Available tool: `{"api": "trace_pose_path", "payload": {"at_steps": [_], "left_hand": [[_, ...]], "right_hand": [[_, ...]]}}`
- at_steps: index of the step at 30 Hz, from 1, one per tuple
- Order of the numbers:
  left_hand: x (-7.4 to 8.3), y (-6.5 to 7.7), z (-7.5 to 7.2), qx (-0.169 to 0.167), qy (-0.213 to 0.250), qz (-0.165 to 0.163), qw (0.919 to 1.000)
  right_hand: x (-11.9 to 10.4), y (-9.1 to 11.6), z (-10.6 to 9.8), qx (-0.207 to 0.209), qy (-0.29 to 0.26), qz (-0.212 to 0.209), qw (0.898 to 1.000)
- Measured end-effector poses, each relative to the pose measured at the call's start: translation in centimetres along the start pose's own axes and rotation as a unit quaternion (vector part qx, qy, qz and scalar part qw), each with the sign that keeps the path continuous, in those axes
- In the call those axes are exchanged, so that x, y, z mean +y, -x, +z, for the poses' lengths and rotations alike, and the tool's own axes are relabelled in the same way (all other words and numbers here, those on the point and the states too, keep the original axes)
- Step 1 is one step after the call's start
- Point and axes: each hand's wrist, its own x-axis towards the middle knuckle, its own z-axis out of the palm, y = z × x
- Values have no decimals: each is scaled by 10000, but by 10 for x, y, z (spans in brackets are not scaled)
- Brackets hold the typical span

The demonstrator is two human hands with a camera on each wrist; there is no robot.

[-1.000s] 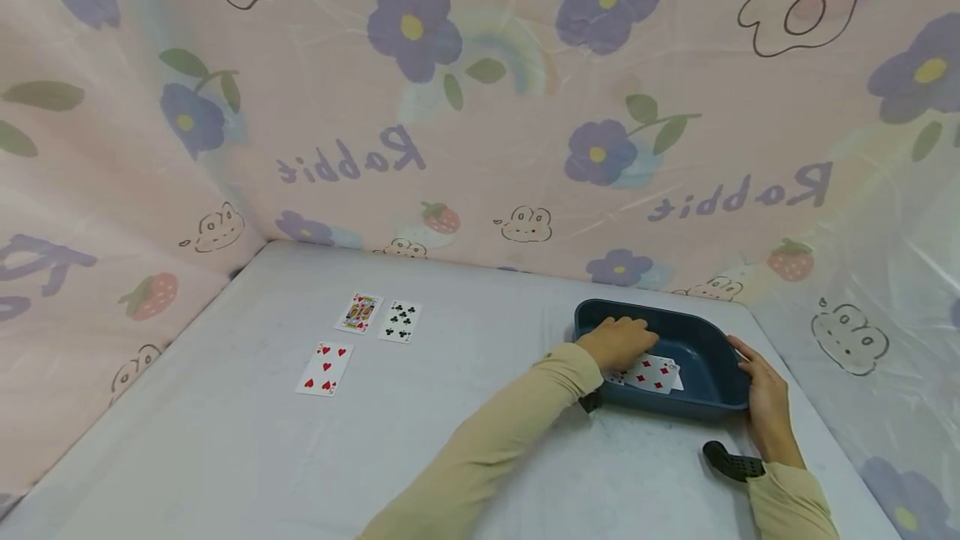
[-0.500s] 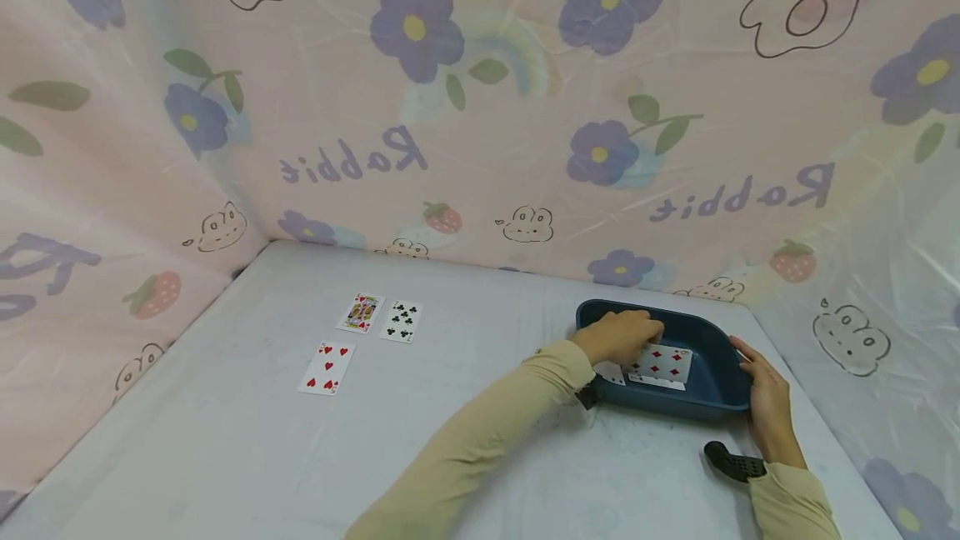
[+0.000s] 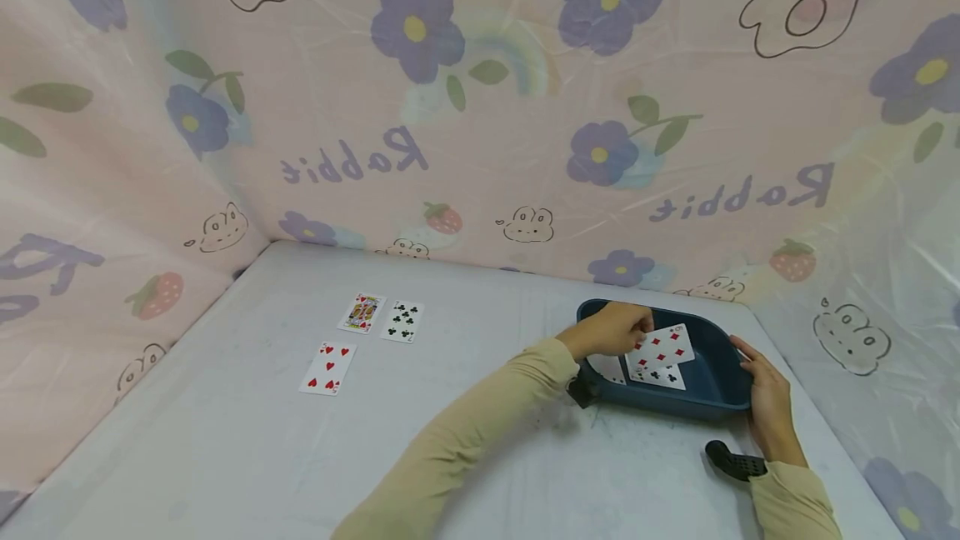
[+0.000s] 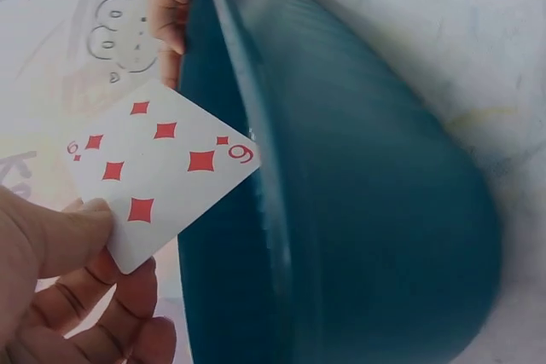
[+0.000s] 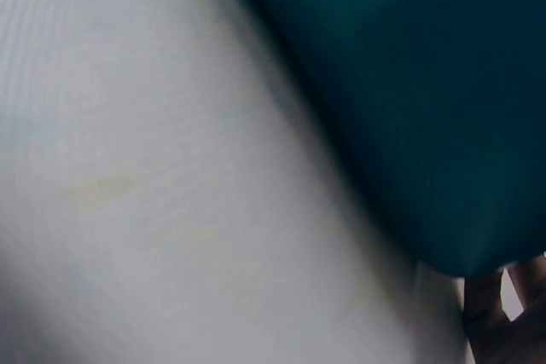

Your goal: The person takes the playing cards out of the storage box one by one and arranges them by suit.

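Note:
My left hand [image 3: 613, 330] is over the left part of a dark blue plastic basin [image 3: 716, 369]. Between thumb and fingers it pinches the six of diamonds [image 4: 153, 159] by one corner, and the card is tilted above the basin floor. Below it in the basin lie a black-suited playing card [image 3: 669, 377] and another card [image 3: 606, 368], partly hidden by the hand. At the basin's right end, my right hand [image 3: 768, 402] grips the rim and wall. The right wrist view catches only some of its fingers [image 5: 486, 304] against the basin's underside.
On the white-covered table, to the left, lie a king of hearts [image 3: 362, 312], a seven of clubs [image 3: 403, 322] and a five of hearts [image 3: 328, 368], all face up. A patterned curtain [image 3: 480, 148] rises behind the table and along both sides.
The six of diamonds has been picked up off the other cards in the basin by my left hand, which has shifted slightly left. My right hand keeps its place on the basin.

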Motion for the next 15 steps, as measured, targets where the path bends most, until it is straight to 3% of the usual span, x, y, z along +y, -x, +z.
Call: {"api": "trace_pose_path", "payload": {"at_steps": [15], "left_hand": [[-5, 16, -12, 463, 1177, -372, 9913]], "right_hand": [[2, -2, -2, -13, 154, -25, 9999]]}}
